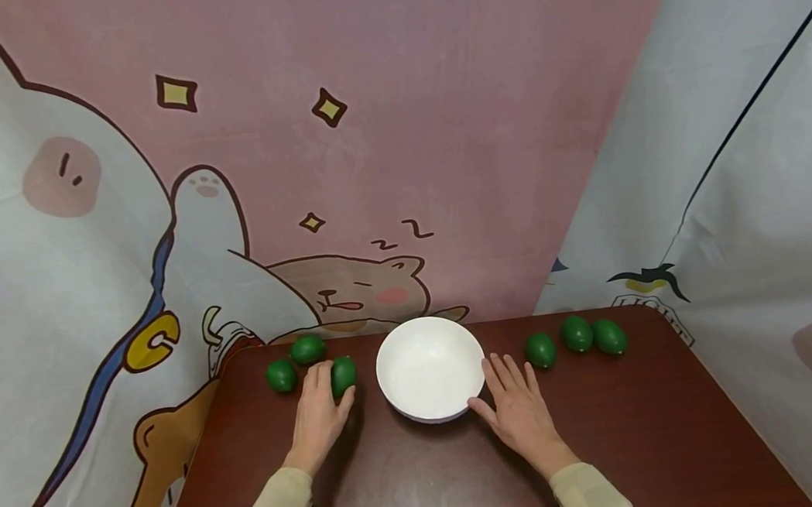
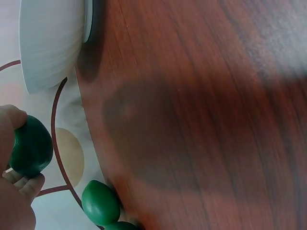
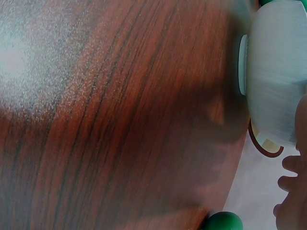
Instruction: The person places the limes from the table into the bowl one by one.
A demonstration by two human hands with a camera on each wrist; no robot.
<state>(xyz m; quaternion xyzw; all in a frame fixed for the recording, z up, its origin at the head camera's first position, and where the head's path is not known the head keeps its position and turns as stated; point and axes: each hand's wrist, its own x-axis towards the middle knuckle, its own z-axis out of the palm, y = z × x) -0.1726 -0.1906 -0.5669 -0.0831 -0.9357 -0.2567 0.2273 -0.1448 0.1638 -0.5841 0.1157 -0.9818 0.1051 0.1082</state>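
My left hand [image 1: 318,418] pinches a green lime [image 1: 344,377] between thumb and fingers, to the left of a white bowl [image 1: 430,372]. In the left wrist view the gripped lime [image 2: 34,146] appears lifted off the table. Two more limes lie behind and left of that hand, one farther back [image 1: 308,349] and one to the left [image 1: 282,376]. My right hand [image 1: 522,413] has its fingers spread and straight against the bowl's right side, the thumb near the front of the rim. The bowl's inside shows no contents.
Three limes lie at the back right of the dark red-brown wooden table [image 1: 420,485], the nearest lime [image 1: 541,351] just beyond the right fingertips. A cartoon-printed cloth [image 1: 440,127] hangs behind the table's back edge.
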